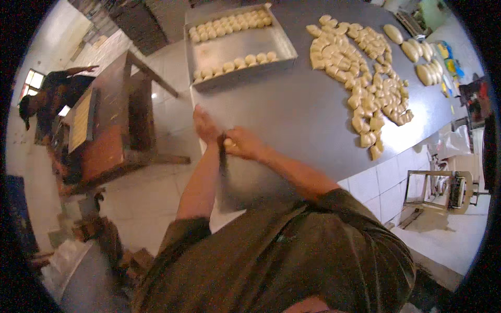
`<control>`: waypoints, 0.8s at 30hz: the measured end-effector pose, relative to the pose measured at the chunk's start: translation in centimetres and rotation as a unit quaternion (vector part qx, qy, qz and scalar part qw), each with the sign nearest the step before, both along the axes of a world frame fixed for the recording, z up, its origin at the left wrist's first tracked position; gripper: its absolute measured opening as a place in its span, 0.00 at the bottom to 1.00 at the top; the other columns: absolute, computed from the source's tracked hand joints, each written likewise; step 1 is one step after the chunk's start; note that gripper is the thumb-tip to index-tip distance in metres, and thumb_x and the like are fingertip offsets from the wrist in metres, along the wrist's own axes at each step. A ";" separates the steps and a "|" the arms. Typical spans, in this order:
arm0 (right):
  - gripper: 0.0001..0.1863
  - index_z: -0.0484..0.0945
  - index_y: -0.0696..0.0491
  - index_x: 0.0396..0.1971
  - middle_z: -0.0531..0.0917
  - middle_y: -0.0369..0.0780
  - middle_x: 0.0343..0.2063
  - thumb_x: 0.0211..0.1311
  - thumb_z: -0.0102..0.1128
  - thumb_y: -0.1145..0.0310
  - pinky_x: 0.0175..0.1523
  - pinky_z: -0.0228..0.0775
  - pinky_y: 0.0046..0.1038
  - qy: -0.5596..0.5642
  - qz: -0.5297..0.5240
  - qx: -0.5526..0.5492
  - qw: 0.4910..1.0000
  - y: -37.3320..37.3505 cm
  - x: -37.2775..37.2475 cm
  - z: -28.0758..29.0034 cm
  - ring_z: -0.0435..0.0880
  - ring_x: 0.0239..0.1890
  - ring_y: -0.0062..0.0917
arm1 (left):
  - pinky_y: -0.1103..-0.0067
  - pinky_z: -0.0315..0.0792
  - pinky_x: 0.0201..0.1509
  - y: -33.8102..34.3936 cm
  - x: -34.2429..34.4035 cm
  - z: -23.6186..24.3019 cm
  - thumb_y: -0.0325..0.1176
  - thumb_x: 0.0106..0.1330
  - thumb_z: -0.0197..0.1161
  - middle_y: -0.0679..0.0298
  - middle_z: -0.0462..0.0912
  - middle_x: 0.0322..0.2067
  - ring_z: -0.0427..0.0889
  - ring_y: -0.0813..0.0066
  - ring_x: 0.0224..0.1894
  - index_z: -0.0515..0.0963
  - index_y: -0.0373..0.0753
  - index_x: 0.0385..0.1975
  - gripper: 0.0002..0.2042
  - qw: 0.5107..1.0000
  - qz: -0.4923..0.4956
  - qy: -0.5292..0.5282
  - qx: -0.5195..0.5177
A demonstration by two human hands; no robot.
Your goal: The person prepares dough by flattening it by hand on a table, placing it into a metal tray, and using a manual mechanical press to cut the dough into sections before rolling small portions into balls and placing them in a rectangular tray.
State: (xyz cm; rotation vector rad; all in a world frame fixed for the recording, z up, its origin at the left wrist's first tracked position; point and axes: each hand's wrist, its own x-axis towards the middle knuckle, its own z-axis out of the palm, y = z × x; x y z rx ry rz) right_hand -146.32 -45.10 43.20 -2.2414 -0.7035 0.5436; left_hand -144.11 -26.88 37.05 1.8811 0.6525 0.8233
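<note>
My left hand [206,127] is over the left edge of the metal table, fingers stretched out and a little blurred. Close beside it, my right hand [244,143] is curled closed, with a small pale lump that looks like a piece of dough [228,142] showing at its fingers. Ahead of both hands lies a shallow metal tray [235,46]. Rows of round dough balls [229,27] fill its far part, and a single row [235,64] runs along its near side. To the right, many cut dough pieces [339,55] are spread over the steel tabletop [292,115].
Larger oval dough loaves [428,73] sit at the table's far right, near blue and yellow packaging [453,68]. A wooden table [112,115] with a filled tray [83,121] stands left, a person [57,94] beside it. A metal frame [438,190] stands at right.
</note>
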 end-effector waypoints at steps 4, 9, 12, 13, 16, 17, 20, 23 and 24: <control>0.15 0.84 0.55 0.39 0.86 0.37 0.37 0.59 0.69 0.60 0.44 0.76 0.37 0.023 -0.177 0.167 0.970 -5.7 9.9 -1.5 0.83 0.38 0.23 | 0.49 0.53 0.75 -1.5 -0.2 2.5 0.55 0.75 0.49 0.49 0.62 0.73 0.65 0.46 0.71 0.64 0.40 0.72 0.33 0.909 -0.073 0.259 0.319; 0.22 0.84 0.54 0.49 0.86 0.50 0.45 0.59 0.68 0.56 0.53 0.78 0.44 -0.349 -0.315 -0.133 0.872 -12.3 26.4 5.4 0.85 0.49 0.47 | 0.42 0.43 0.76 -4.7 1.2 5.9 0.60 0.70 0.51 0.48 0.50 0.78 0.56 0.41 0.75 0.55 0.41 0.77 0.41 0.885 -0.078 0.346 0.301; 0.25 0.83 0.55 0.51 0.86 0.52 0.45 0.58 0.66 0.54 0.55 0.78 0.44 -0.278 -0.205 -0.337 0.876 -10.6 30.6 3.5 0.86 0.50 0.47 | 0.42 0.42 0.77 -3.6 0.4 6.2 0.61 0.69 0.52 0.47 0.47 0.78 0.54 0.41 0.76 0.54 0.40 0.78 0.43 0.880 -0.079 0.351 0.310; 0.26 0.83 0.56 0.51 0.86 0.52 0.46 0.59 0.65 0.52 0.55 0.78 0.44 -0.256 -0.218 -0.317 0.887 -10.2 31.3 2.6 0.86 0.50 0.47 | 0.42 0.42 0.77 -3.4 0.2 6.1 0.61 0.69 0.52 0.47 0.46 0.79 0.54 0.41 0.76 0.54 0.40 0.78 0.43 0.878 -0.078 0.353 0.313; 0.29 0.82 0.58 0.52 0.85 0.54 0.49 0.63 0.61 0.49 0.57 0.77 0.46 -0.137 -0.228 -0.246 0.932 -10.4 32.6 1.5 0.86 0.53 0.46 | 0.42 0.42 0.77 -3.4 0.1 6.1 0.61 0.69 0.52 0.46 0.46 0.79 0.54 0.41 0.76 0.53 0.39 0.78 0.43 0.884 -0.082 0.345 0.305; 0.30 0.82 0.59 0.53 0.85 0.54 0.51 0.65 0.58 0.48 0.60 0.76 0.47 -0.066 -0.208 -0.207 0.954 -10.7 33.8 2.3 0.85 0.55 0.46 | 0.42 0.42 0.77 -3.5 -0.1 6.3 0.61 0.69 0.52 0.46 0.46 0.79 0.53 0.41 0.76 0.53 0.39 0.78 0.43 0.880 -0.083 0.355 0.304; 0.33 0.77 0.59 0.60 0.81 0.56 0.57 0.70 0.53 0.46 0.66 0.70 0.48 -0.189 -0.141 -0.172 0.956 -12.5 31.6 1.8 0.81 0.61 0.46 | 0.42 0.42 0.77 -3.9 0.1 6.9 0.62 0.69 0.52 0.47 0.45 0.79 0.53 0.41 0.77 0.52 0.39 0.78 0.44 0.877 -0.082 0.369 0.298; 0.34 0.70 0.60 0.66 0.76 0.59 0.62 0.73 0.50 0.47 0.72 0.63 0.49 -0.588 -0.181 -0.444 0.651 -9.9 22.9 -2.9 0.76 0.65 0.49 | 0.42 0.44 0.76 -5.8 1.7 7.2 0.64 0.69 0.52 0.48 0.45 0.79 0.52 0.39 0.77 0.50 0.40 0.79 0.46 0.875 -0.103 0.364 0.302; 0.33 0.73 0.61 0.64 0.77 0.59 0.61 0.72 0.52 0.48 0.72 0.63 0.48 -0.558 -0.147 -0.331 0.746 -7.4 17.9 -3.0 0.76 0.65 0.48 | 0.41 0.45 0.76 -4.6 1.3 6.1 0.65 0.69 0.52 0.49 0.45 0.79 0.52 0.39 0.77 0.49 0.41 0.79 0.46 0.867 -0.098 0.386 0.300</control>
